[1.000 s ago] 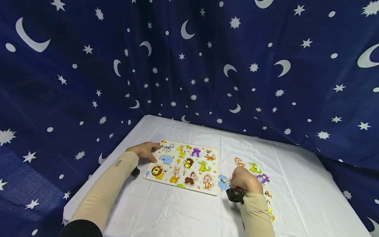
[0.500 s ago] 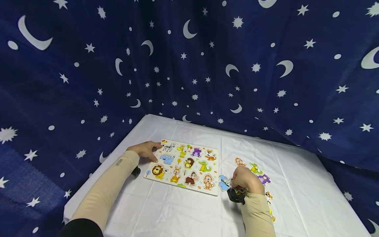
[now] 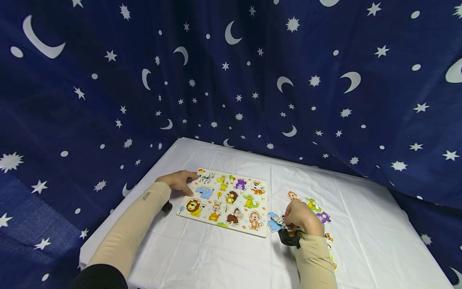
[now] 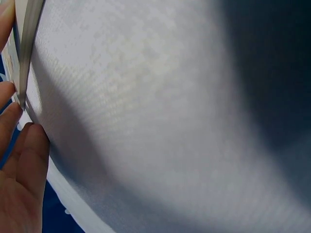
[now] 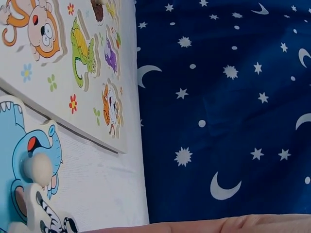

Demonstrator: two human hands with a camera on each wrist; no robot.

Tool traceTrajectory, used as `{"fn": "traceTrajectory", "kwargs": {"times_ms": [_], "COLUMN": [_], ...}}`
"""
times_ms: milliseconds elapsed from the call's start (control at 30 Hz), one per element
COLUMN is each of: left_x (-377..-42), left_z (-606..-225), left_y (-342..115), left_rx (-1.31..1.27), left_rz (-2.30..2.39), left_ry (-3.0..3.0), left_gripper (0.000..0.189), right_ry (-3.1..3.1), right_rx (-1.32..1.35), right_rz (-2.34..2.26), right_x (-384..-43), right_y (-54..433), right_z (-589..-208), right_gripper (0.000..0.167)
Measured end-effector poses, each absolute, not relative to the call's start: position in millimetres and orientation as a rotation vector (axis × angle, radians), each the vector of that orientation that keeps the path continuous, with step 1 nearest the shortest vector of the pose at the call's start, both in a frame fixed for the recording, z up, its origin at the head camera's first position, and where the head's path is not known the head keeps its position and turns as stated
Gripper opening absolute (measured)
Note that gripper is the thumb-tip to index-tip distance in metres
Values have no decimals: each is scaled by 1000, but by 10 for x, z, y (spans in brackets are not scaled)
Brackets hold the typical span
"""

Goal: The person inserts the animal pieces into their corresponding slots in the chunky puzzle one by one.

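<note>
Lettering (image 3: 146, 196) we cannot read marks the left sleeve (image 3: 131, 218); left hand (image 3: 177, 182), fingers spread, touches the puzzle board (image 3: 223, 200) on white cloth (image 3: 209, 257); right hand (image 3: 303, 218) bends at the zebra piece (image 5: 52, 221), its grip hidden from us.

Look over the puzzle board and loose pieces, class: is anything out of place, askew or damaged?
Near the right hand, the zebra piece overlaps the elephant piece, partly hiding it; whether they touch is unclear. No damage shows on the puzzle board.
</note>
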State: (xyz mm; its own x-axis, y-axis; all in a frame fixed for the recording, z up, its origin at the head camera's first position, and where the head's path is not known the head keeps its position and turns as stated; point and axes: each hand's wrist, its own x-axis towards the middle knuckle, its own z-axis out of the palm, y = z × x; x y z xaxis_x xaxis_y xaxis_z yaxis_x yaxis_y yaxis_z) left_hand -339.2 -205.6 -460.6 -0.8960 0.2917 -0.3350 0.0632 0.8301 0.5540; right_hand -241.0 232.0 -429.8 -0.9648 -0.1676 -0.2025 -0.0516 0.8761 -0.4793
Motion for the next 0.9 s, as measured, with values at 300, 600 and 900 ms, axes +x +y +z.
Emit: {"fn": "traceTrajectory", "kwargs": {"times_ms": [300,600,900], "left_x": [-3386,-3374,-3371], "left_z": [-4590,-4593,-4602], "left_y": [-2046,-2050,-2053], "left_rx": [267,263,253], "left_rz": [771,787,799], "left_ry": [2592,2597,2601], "left_gripper": [89,89,90], "right_ry": [2851,2921,2915], "right_rx": [-223,-335,-452], "right_rz": [-672,-703,-795], "right_x": [-2433,-2431,-2457], "right_y": [2327,2278,2232], "right_z": [-4245,-4206,-4247], "right_gripper": [10,19,22]}}
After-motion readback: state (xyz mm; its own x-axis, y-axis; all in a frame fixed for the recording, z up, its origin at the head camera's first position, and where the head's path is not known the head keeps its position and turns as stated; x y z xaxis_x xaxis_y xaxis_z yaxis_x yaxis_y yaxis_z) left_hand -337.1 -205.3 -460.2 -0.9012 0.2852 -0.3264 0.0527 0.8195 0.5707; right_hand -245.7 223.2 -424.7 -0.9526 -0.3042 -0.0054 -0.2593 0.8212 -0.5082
